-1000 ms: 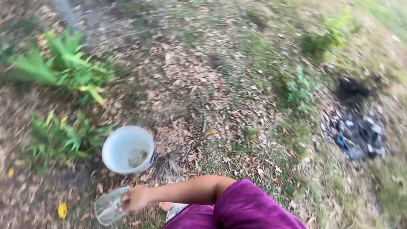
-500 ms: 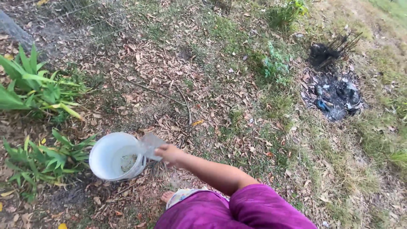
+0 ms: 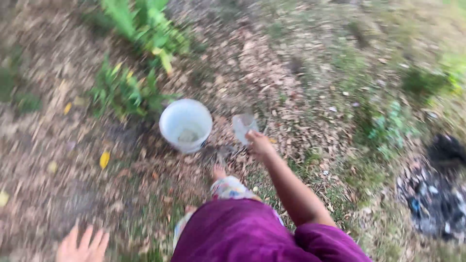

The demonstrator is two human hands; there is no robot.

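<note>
My right hand reaches forward and grips a clear plastic cup, held just to the right of a white bucket that stands on the leaf-strewn ground. The bucket has a little dirty residue at its bottom. My left hand shows at the bottom left with its fingers spread and nothing in it. A purple garment fills the lower middle, and my bare foot sits below the bucket. The frame is motion-blurred.
Green leafy plants grow behind and left of the bucket, with more plants at the top. A black burnt patch with debris lies at the right. Dry leaves and thin grass cover the ground; a yellow leaf lies at the left.
The cup has gone from the bucket's rim to a spot right of it. The view has swung, shifting the bucket toward the middle. My left hand has come into view.
</note>
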